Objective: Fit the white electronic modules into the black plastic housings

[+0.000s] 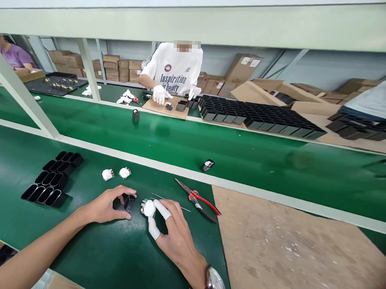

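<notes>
Between thumb and fingers, my left hand (109,204) grips a small black plastic housing (129,203), its opening turned toward me. Just to its right, my right hand (173,229), with white finger cots on thumb and forefinger, pinches a small circuit board with a round white top (149,208). The board and the housing are apart. Two similar boards, a left one (107,174) and a right one (125,172), lie on the green mat beyond my left hand. Red-handled long-nose pliers (197,200) rest to the right, and a thin metal rod (186,209) lies partly behind my right hand.
Several black housings (49,178) stand in rows at left. Brown cardboard (297,247) covers the right side. Across the green conveyor (168,132), which carries a black unit (207,165), a co-worker in white gloves (161,94) handles parts beside many black housings (261,115).
</notes>
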`<state>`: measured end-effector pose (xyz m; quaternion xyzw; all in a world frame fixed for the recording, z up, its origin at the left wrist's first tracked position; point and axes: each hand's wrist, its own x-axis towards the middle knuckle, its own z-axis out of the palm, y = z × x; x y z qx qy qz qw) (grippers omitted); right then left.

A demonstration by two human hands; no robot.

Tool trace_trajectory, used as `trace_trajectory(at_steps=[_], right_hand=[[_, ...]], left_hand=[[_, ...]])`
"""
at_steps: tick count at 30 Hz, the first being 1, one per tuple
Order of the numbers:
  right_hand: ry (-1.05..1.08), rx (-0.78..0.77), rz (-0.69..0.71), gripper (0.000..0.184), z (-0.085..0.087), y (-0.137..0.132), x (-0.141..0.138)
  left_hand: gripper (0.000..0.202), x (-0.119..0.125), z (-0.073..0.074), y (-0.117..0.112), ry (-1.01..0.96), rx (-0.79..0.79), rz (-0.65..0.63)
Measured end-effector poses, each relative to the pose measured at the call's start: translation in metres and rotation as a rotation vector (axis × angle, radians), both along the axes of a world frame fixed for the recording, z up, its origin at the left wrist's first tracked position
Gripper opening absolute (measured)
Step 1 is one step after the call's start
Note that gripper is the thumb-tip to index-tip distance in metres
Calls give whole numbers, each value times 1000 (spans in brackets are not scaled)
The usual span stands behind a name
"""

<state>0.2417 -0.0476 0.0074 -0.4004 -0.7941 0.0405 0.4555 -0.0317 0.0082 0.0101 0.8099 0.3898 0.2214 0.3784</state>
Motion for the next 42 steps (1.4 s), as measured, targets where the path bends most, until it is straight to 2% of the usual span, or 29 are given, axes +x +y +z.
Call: trace_trajectory(at_steps=[3,8,14,26,37,42], right_hand=[[16,24,21,54,2,-2,-2],[-25,54,34,57,3,-7,-6],[-131,62,26,50,4,-9,-7],[-188,52,6,26,8,-10,-10],[-154,48,12,28,11,-10,-9],[-164,37,24,26,7,-11,-10]], left_hand=[[57,7,0,-5,-53,104,-30],[65,17,-1,-12,-111,298,-94],[77,15,-3,-17,-34,242,-71],[75,17,-2,-22,22,217,-78],[76,19,0,-22,37,229,-67],[74,20,0,-23,35,222,-71]])
